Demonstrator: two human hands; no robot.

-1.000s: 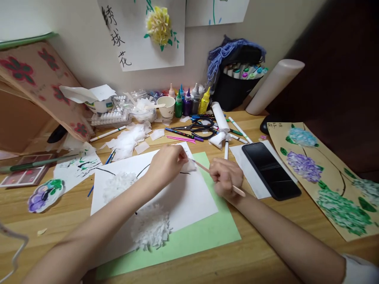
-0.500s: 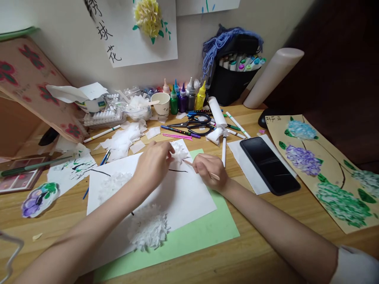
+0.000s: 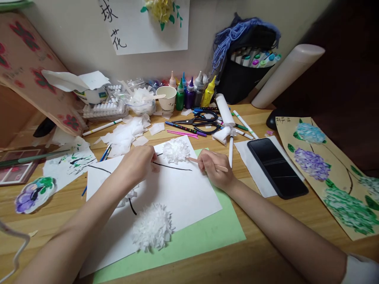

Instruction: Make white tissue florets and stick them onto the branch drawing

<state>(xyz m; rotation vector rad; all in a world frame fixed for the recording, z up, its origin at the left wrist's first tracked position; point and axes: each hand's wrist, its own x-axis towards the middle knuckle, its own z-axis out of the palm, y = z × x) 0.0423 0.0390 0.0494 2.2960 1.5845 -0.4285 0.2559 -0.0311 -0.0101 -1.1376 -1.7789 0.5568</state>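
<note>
My right hand point(image 3: 215, 169) grips a thin wooden stick point(image 3: 221, 168), its tip beside the small white tissue-paper flower point(image 3: 176, 150) at the top of the white sheet point(image 3: 189, 193). My left hand point(image 3: 137, 163) hovers over the sheet's upper left, left of that flower, with fingers curled inward; anything between the fingertips is hidden. Nearer me sits a larger white paper flower point(image 3: 152, 228). A third white flower point(image 3: 130, 196) lies mostly behind my left forearm. Black stem lines point(image 3: 174, 167) are drawn on the sheet.
Green paper point(image 3: 219, 232) lies under the white sheet. Behind are a tissue-paper pile point(image 3: 126, 134), black-handled scissors point(image 3: 204, 122), a paper cup point(image 3: 166, 98) and paint bottles point(image 3: 190, 94). To the right lie a phone point(image 3: 277, 167) and a flower picture point(image 3: 340, 177).
My left hand has moved left, away from the small upper flower, which now shows whole. My right hand keeps the stick near the flower. The camera view has shifted slightly.
</note>
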